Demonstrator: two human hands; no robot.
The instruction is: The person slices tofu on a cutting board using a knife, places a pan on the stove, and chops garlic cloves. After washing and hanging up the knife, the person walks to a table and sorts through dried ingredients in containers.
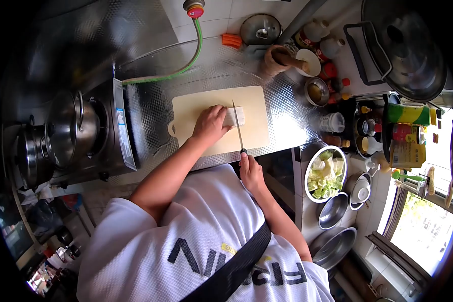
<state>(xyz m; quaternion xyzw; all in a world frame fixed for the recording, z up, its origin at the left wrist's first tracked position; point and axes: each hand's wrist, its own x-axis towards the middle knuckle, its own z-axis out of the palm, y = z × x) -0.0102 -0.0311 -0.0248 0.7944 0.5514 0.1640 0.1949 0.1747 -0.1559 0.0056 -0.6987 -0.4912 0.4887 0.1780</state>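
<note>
On the cream cutting board point(257, 132) lies a white block point(240, 117) that looks like tofu. My left hand point(210, 125) holds its left side, with the fingers curled over and pressed together. In my right hand point(251, 172) is the black handle of a kitchen knife point(237, 128). The long thin blade points away from me and crosses the block, to the right of my left fingertips. Whether the edge has cut through the block cannot be made out.
A gas stove with a lidded steel pot point(68, 131) stands at left. A green hose point(199, 48) runs behind the board. At right are a mortar point(276, 60), several bottles and jars, and a white bowl of chopped cabbage point(307, 176). Steel basins point(333, 249) sit lower right.
</note>
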